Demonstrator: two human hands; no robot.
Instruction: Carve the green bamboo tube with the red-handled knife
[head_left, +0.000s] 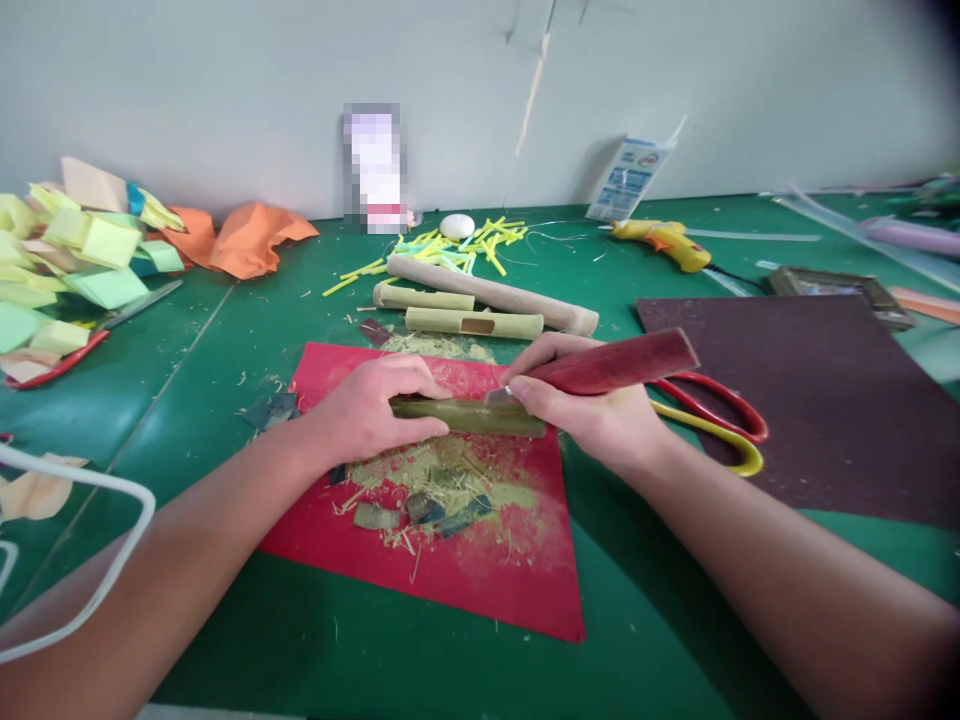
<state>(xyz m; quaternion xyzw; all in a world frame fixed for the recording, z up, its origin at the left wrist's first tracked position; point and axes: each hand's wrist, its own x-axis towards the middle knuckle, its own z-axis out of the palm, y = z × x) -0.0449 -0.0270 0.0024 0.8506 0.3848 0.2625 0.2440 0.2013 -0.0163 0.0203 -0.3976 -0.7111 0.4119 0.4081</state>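
My left hand point(386, 400) is closed around the left end of a green bamboo tube point(487, 418), which lies across a red sheet point(517, 590). In my right hand point(585, 400) is a carving knife point(615, 363) with a thick dark-red handle pointing up to the right. Its short metal blade meets the tube's upper side near the middle. Bamboo dust and shavings point(442, 470) lie on the sheet below the tube, with several dark scraps of worn sandpaper point(465, 515) among them.
Behind the sheet lie a bamboo piece with a cut slot point(435, 319) and a pale wooden stick point(495, 292). Red-and-yellow-handled scissors point(739, 455) rest at right by a dark brown sheet point(832, 410). A yellow glue gun point(667, 245) lies farther back. Folded paper point(97, 250) is heaped at left.
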